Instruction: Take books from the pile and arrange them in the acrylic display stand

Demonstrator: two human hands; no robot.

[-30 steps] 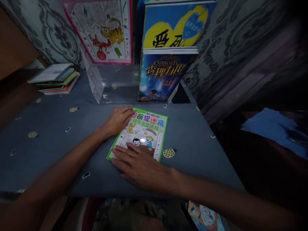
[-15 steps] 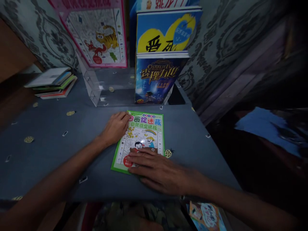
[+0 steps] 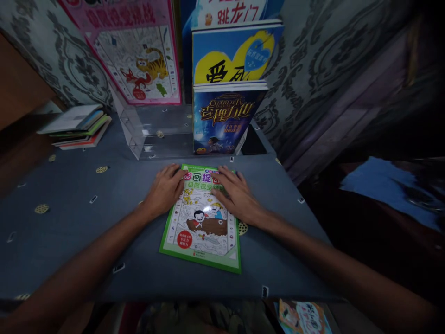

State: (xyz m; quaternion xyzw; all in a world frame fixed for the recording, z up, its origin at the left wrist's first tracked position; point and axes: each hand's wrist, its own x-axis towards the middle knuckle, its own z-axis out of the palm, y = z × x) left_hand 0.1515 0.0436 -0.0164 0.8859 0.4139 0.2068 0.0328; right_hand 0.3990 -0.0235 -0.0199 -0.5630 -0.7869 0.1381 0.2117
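Note:
A green-bordered picture book point(image 3: 205, 227) lies flat and closed on the cloth-covered table point(image 3: 86, 236), its cover facing up. My left hand point(image 3: 167, 188) rests at the book's upper left edge, with the thumb on the cover's corner and the fingers on the table beside it. Over the upper right part of the cover lies my right hand point(image 3: 239, 195), fingers spread and hiding part of the title. Neither hand grasps the book.
Behind the book stands a clear acrylic book stand point(image 3: 134, 139) holding a pink picture book point(image 3: 139, 65), a blue-and-yellow book point(image 3: 236, 51) and a dark blue book point(image 3: 224, 120). A stack of books point(image 3: 76, 125) lies at left. Another book point(image 3: 304, 315) shows below the table's front edge.
My right hand has slid up the cover from its lower part to the upper right, uncovering the lower picture. My left hand stays at the upper left corner. The view has tilted slightly up.

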